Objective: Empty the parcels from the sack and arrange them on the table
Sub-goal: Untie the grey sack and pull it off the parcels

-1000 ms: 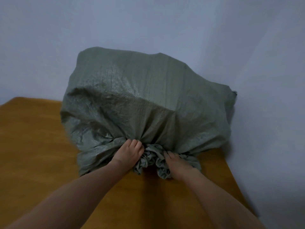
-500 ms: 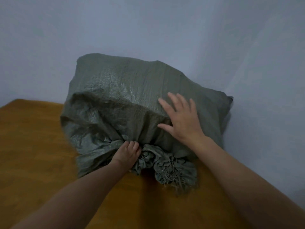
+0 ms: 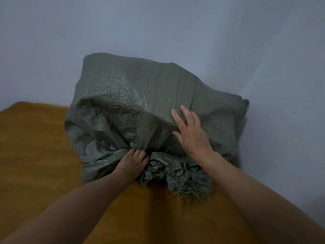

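Our left hand (image 3: 133,162) grips the gathered neck (image 3: 158,167) of the sack (image 3: 140,95), which lies on the tabletop (image 3: 35,155) with that neck toward us and its bulk running away to the wall (image 3: 158,23). Our right hand (image 3: 192,133) rests flat, fingers straight, higher on its flank, having left the neck a second ago.

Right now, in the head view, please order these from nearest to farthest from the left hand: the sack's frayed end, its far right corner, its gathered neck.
1. The gathered neck: gripped by the left hand.
2. The frayed end: just right of it, on the table.
3. The far right corner: at the back, by the wall.
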